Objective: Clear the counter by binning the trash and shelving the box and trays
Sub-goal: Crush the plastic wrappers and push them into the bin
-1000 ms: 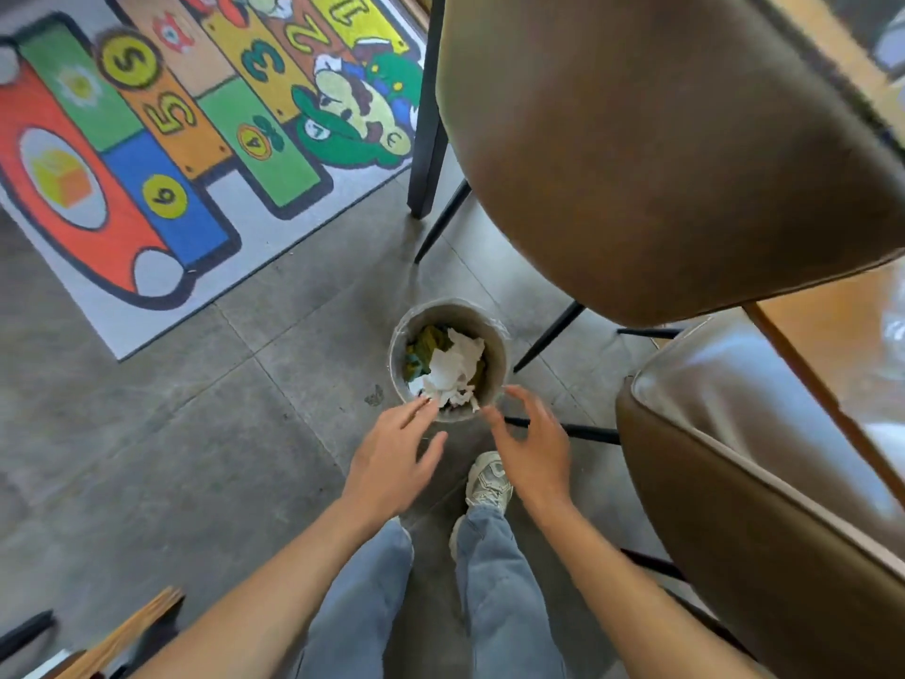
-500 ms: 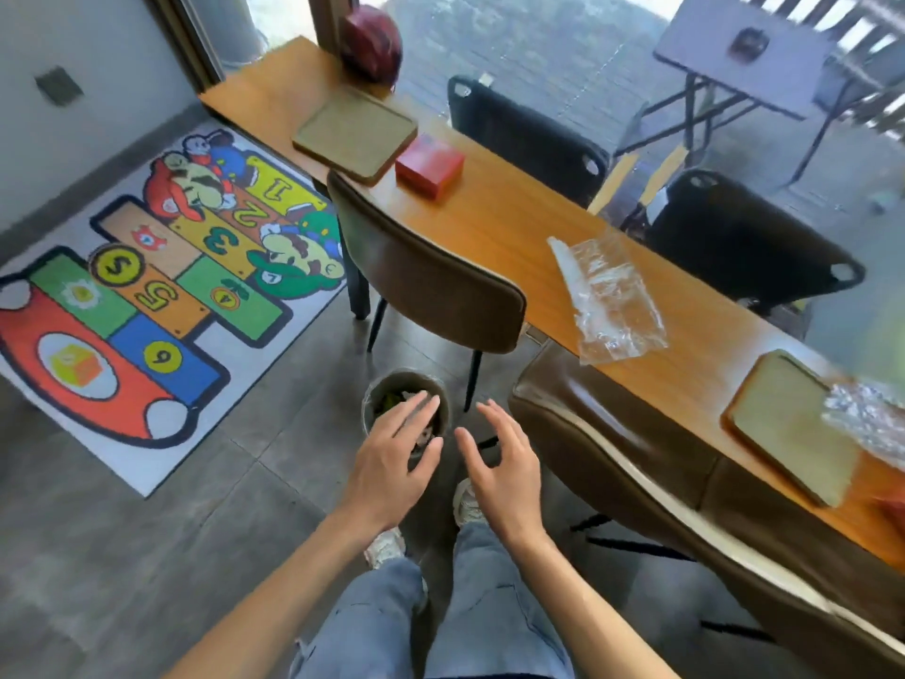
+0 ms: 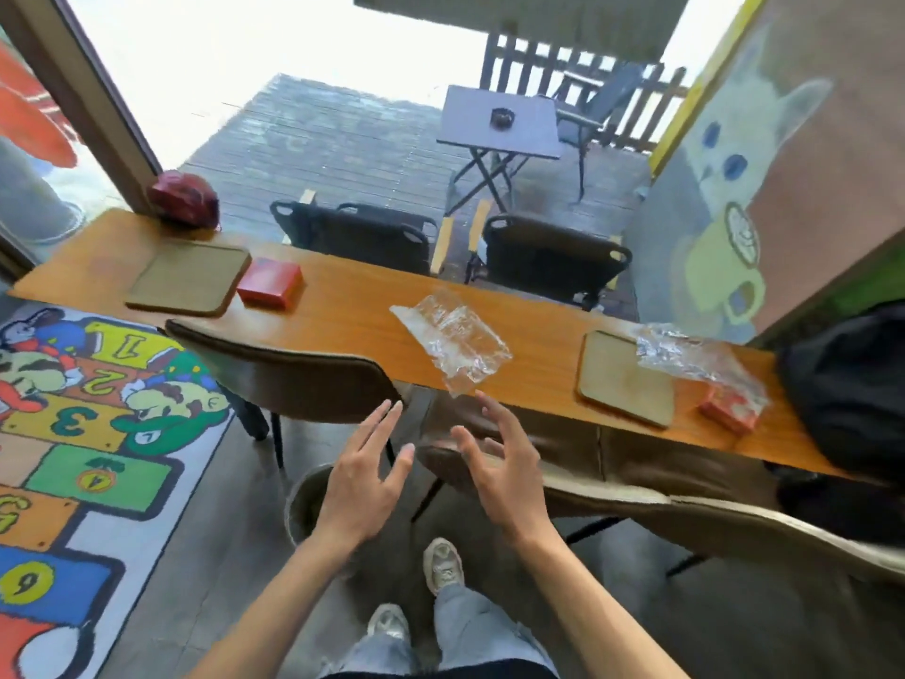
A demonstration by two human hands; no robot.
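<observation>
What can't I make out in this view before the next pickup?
- Bin, head view: left hand covers its inside.
- Small red box, head view: crumpled plastic veils it.
- Black bag, head view: cut off by the right edge.

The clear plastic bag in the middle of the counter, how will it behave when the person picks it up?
The plastic bag looks thin and crumpled, so it will probably be floppy and sag from wherever it is pinched. It seems empty, so likely very light. One corner overhangs the counter edge, so a push may slide it off toward the chair.
</observation>
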